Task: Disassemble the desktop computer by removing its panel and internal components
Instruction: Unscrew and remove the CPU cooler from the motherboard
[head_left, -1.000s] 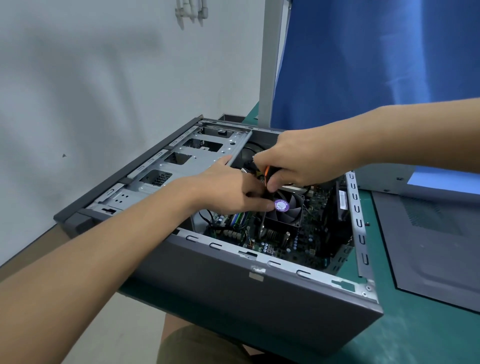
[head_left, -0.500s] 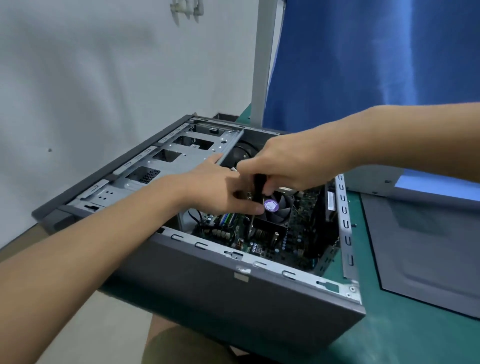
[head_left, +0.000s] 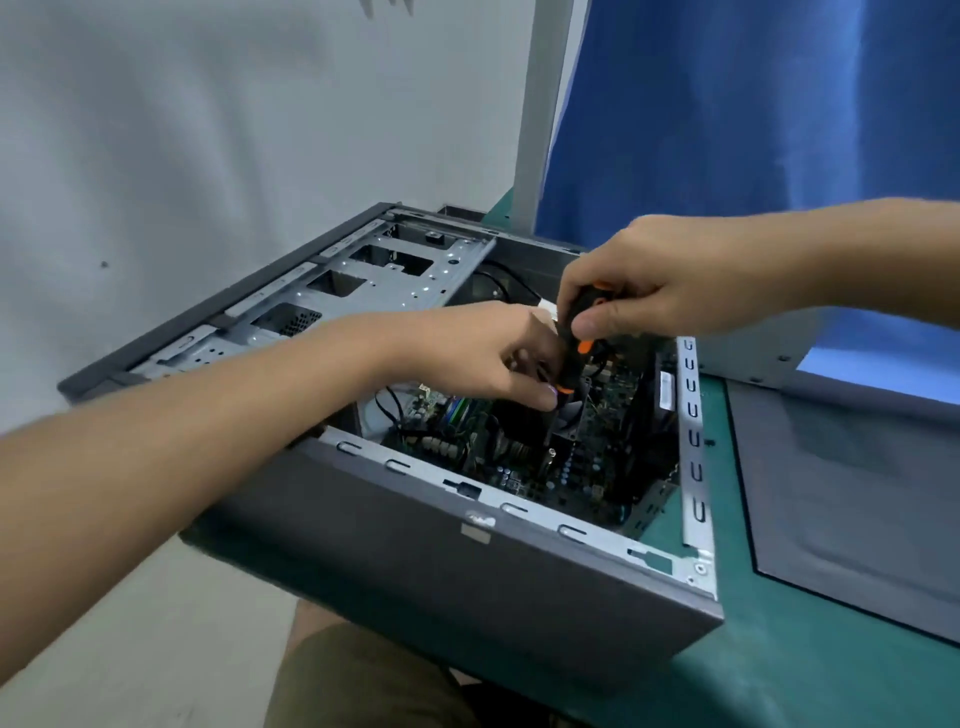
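Note:
The grey desktop case (head_left: 467, 587) lies on its side with the panel off, showing the motherboard (head_left: 582, 467) and the CPU cooler fan (head_left: 569, 415). My right hand (head_left: 654, 280) grips the black-and-orange handle of a screwdriver (head_left: 576, 332) held upright over the fan. My left hand (head_left: 483, 353) reaches into the case and pinches the lower end of the screwdriver just above the fan. The tip of the tool is hidden behind my left fingers.
The removed grey side panel (head_left: 852, 483) lies flat on the green table (head_left: 779, 670) to the right of the case. A metal drive cage (head_left: 363, 291) fills the case's far left part. A white post (head_left: 540, 104) and a blue curtain (head_left: 753, 104) stand behind.
My right hand has risen, so more of the orange-and-black handle shows. My left hand stays at the lower end of the tool. The camera has shifted a little.

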